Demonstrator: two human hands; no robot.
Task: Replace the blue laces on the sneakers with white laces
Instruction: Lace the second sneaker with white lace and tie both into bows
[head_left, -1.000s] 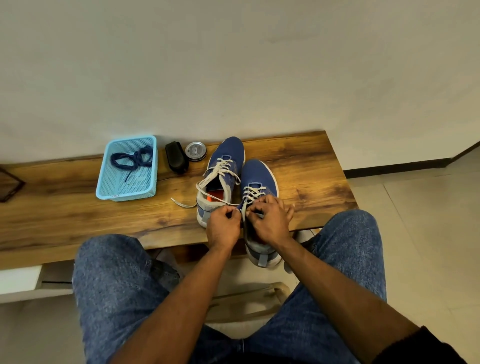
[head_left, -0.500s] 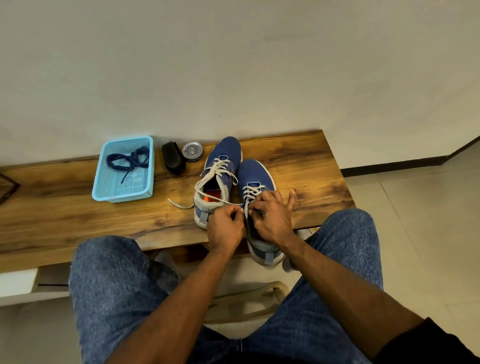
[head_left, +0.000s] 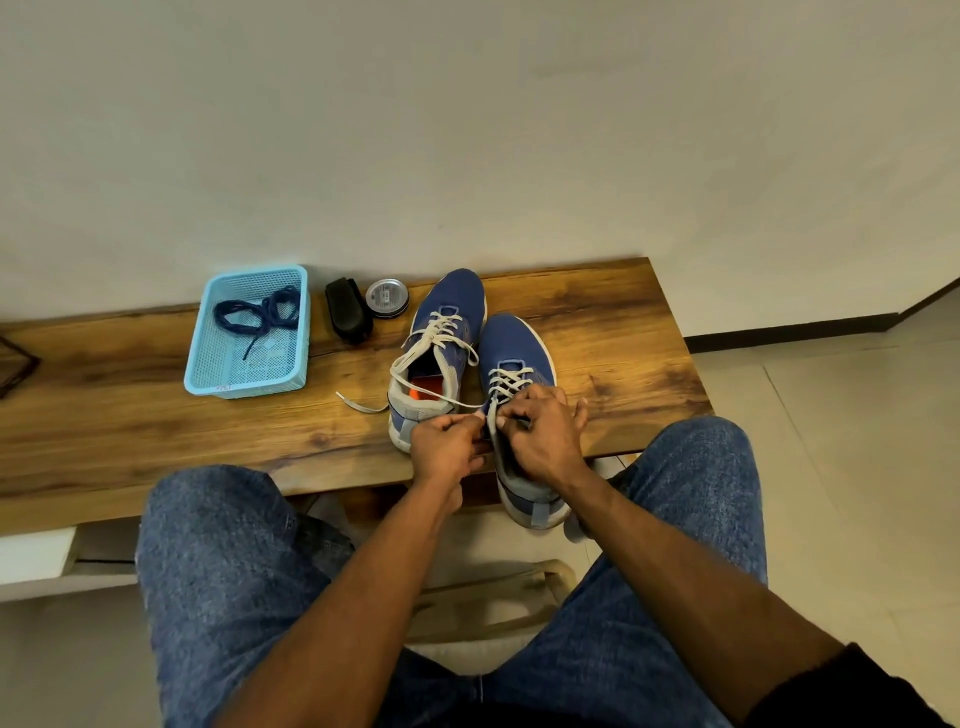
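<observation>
A: Start close in. What are the hands doing?

B: Both sit at the throat of the nearer sneaker, the one whose heel overhangs the front edge of the worktop. The left hand has its fingers curled, pinching a white lace end that runs off to the left. The right hand has its fingers curled at the upper eyelets; it seems to pinch the other end, though the lace itself is hidden under them.

A: So how far along would you say this is?

B: Late, I'd judge. This shoe shows white crossings up most of its front, with only the top by the hands left to finish and tie. The other sneaker, touching it on the left, is already laced white, but its ends lie loose, one trailing onto the wood. No blue lace shows on either shoe.

A: And the old ones?

B: Further back on the left, a light blue basket holds the blue laces in a tangle at its far end. I can't tell whether that's one or both.

A: Anything else back there?

B: A black object and a round tin between the basket and the shoes, near the wall.
</observation>
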